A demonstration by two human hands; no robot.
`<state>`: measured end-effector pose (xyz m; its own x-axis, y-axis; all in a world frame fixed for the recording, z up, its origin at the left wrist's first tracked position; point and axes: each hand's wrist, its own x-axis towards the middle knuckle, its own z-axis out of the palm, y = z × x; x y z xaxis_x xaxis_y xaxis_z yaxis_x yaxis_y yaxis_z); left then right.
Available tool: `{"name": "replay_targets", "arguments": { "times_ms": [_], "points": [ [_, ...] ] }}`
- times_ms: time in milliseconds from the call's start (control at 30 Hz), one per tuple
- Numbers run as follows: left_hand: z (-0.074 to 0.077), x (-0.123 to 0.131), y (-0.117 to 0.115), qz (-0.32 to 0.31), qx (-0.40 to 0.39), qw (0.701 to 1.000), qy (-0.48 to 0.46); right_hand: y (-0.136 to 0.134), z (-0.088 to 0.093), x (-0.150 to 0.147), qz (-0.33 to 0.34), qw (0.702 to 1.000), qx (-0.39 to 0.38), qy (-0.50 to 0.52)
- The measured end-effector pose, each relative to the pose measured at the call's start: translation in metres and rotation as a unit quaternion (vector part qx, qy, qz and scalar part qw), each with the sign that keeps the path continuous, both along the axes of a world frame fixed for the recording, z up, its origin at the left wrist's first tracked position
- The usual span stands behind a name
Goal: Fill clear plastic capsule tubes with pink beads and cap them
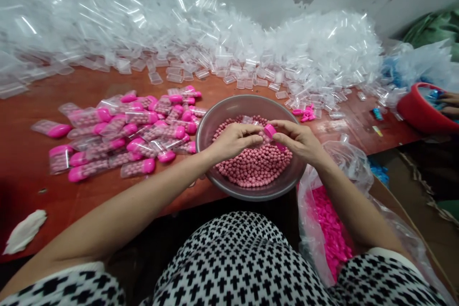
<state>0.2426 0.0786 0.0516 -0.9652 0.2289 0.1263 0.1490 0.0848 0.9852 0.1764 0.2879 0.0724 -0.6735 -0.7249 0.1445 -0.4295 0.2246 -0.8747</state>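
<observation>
Both hands meet above a grey bowl (251, 196) that holds many round pink beads (247, 167). My left hand (233, 142) comes in from the left, its thumb and fingers closed on a small clear plastic container (264, 137), which is partly hidden by the fingers. My right hand (299, 139) pinches a bright pink cap (269, 130) at the container's end. Whether the cap is seated on it I cannot tell. Another clear piece (247, 119) lies on the beads behind the left hand.
Bead-filled containers with pink caps (118, 134) lie piled at left on the red-brown table (96, 201). Clear empty containers (201, 38) heap along the wall. A plastic bag of pink caps (330, 229) sits at lower right. Another person's hand (450, 103) reaches into a red basin (412, 110).
</observation>
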Motion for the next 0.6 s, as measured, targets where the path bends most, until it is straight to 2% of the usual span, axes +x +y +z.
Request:
{"name": "replay_targets", "arguments": {
  "times_ms": [100, 200, 267, 333, 433, 533, 600],
  "points": [
    [0.0, 0.001, 0.0, 0.009, -0.041, 0.999, 0.031, 0.001, 0.003, -0.004, -0.029, 0.997, -0.039, -0.062],
    [-0.001, 0.0, 0.0, 0.038, -0.074, 0.995, 0.054, -0.002, 0.003, -0.002, -0.072, 0.995, -0.074, -0.011],
    [-0.001, 0.0, 0.0, 0.033, -0.081, 0.994, 0.064, -0.005, 0.0, 0.002, -0.07, 0.993, -0.086, 0.04],
    [-0.001, 0.002, 0.0, 0.031, -0.079, 0.994, 0.073, -0.009, -0.004, 0.005, -0.059, 0.992, -0.083, 0.081],
    [-0.001, 0.005, 0.0, 0.054, -0.074, 0.991, 0.096, -0.011, -0.007, 0.006, -0.039, 0.993, -0.067, 0.092],
    [-0.001, 0.008, 0.001, 0.075, -0.074, 0.986, 0.127, -0.009, -0.005, 0.01, -0.028, 0.993, -0.043, 0.107],
    [-0.003, 0.009, 0.002, 0.077, -0.088, 0.982, 0.151, -0.007, -0.002, 0.014, -0.024, 0.987, -0.019, 0.155]
  ]
}}
